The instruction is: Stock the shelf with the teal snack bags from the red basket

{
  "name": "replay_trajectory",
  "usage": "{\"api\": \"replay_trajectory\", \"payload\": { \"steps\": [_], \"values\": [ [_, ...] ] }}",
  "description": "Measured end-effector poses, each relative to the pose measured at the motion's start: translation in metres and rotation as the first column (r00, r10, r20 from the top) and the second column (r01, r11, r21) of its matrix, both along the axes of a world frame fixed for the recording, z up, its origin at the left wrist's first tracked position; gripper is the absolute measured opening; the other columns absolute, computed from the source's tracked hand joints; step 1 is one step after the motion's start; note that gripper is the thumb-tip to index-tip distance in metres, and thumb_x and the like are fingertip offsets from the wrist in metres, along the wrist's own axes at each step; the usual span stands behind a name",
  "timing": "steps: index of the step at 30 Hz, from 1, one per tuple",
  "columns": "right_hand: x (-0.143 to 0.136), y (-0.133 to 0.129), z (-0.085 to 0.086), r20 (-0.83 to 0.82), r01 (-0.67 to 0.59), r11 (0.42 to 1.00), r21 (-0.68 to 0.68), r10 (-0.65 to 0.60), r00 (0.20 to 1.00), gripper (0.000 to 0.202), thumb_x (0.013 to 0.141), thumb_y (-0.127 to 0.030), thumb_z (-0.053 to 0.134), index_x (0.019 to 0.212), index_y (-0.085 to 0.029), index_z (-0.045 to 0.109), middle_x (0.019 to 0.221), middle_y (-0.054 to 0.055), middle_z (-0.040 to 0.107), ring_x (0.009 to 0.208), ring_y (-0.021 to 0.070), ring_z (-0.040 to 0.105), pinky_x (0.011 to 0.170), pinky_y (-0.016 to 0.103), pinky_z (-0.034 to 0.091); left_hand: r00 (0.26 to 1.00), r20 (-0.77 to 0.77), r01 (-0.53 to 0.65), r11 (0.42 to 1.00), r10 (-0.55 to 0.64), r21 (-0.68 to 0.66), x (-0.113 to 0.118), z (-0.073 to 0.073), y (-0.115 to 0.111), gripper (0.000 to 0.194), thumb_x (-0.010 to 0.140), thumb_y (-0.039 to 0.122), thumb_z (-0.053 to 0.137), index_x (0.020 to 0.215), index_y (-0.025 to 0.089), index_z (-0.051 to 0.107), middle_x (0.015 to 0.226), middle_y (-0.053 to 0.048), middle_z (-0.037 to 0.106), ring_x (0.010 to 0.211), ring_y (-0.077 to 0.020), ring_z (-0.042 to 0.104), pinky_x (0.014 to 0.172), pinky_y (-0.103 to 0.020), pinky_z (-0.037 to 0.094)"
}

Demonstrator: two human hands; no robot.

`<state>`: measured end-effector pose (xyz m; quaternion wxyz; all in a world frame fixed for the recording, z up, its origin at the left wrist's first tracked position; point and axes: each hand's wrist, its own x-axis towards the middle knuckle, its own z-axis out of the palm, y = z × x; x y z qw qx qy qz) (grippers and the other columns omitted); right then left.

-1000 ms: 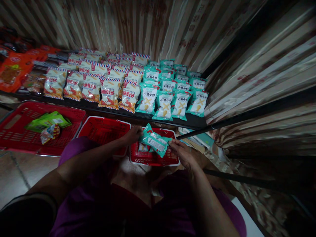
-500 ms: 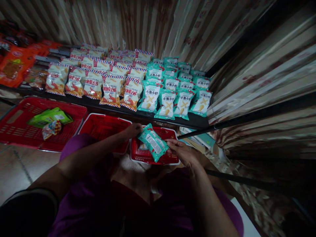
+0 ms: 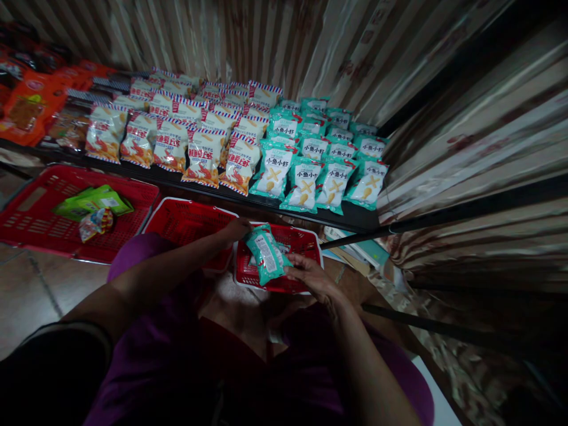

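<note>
A teal snack bag (image 3: 267,255), its white label panel facing up, is held tilted over the small red basket (image 3: 305,235). My left hand (image 3: 238,228) is closed at the bag's upper left corner. On the lower right edge, the fingers of my right hand (image 3: 308,275) grip the bag, thumb side toward me. Beneath it, part of another packet shows inside the basket, mostly covered. Behind the basket, several teal-and-white snack bags (image 3: 306,183) stand in rows on the black shelf (image 3: 359,219).
White-and-orange snack bags (image 3: 204,158) and orange packets (image 3: 29,109) fill the shelf leftward. A second red basket (image 3: 177,219) sits beside the first. The far-left red basket (image 3: 26,204) holds green packets (image 3: 100,201). A black bar (image 3: 448,208) and striped curtain (image 3: 488,136) bound the right.
Both hands have brought the teal bag slightly left and lower over the basket, turning it more upright in view. The camera view has shifted a little.
</note>
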<state>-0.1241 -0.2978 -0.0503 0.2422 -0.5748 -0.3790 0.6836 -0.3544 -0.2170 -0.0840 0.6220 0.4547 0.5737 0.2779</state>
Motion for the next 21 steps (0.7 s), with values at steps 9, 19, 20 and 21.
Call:
{"api": "replay_trajectory", "payload": {
  "steps": [9,19,20,21],
  "values": [
    [0.000,-0.001,-0.007,0.050,-0.027,1.000,0.009,0.026,0.998,0.037,0.054,-0.034,0.078,0.087,-0.020,0.067,0.079,-0.001,0.068,0.071,0.0131,0.060,0.064,0.024,0.044,1.000,0.020,-0.003,0.998,0.002,0.057,0.003,0.007,0.000,0.015,0.066,0.021,0.055,0.053,0.014,0.052,0.050,0.004,0.045,0.052,-0.0074,0.040,0.051,-0.020,0.031],
    [0.004,0.003,-0.005,0.075,0.014,0.999,0.046,-0.017,0.997,0.031,0.053,-0.028,0.076,0.082,-0.021,0.068,0.074,-0.003,0.067,0.066,0.0126,0.058,0.061,0.024,0.043,0.998,0.038,0.057,0.998,-0.057,-0.005,0.002,0.005,0.000,0.013,0.067,0.020,0.059,0.056,0.015,0.055,0.052,0.003,0.052,0.054,-0.0091,0.047,0.054,-0.020,0.037],
    [0.005,0.003,-0.006,0.080,0.018,0.998,0.054,-0.022,0.997,0.031,0.054,-0.029,0.075,0.083,-0.021,0.068,0.074,-0.003,0.067,0.065,0.0126,0.057,0.062,0.024,0.043,0.998,0.033,0.056,0.998,-0.056,-0.010,0.002,0.002,0.001,0.012,0.067,0.019,0.059,0.056,0.014,0.055,0.052,0.003,0.053,0.055,-0.0095,0.048,0.055,-0.020,0.038],
    [0.005,0.003,-0.007,0.083,0.027,0.997,0.068,-0.032,0.996,0.031,0.055,-0.029,0.074,0.084,-0.021,0.068,0.073,-0.003,0.067,0.065,0.0125,0.057,0.062,0.024,0.043,0.998,0.028,0.052,0.999,-0.051,-0.014,0.002,-0.002,0.001,0.012,0.066,0.017,0.059,0.055,0.014,0.055,0.053,0.002,0.053,0.056,-0.0097,0.049,0.055,-0.020,0.039]
  ]
}}
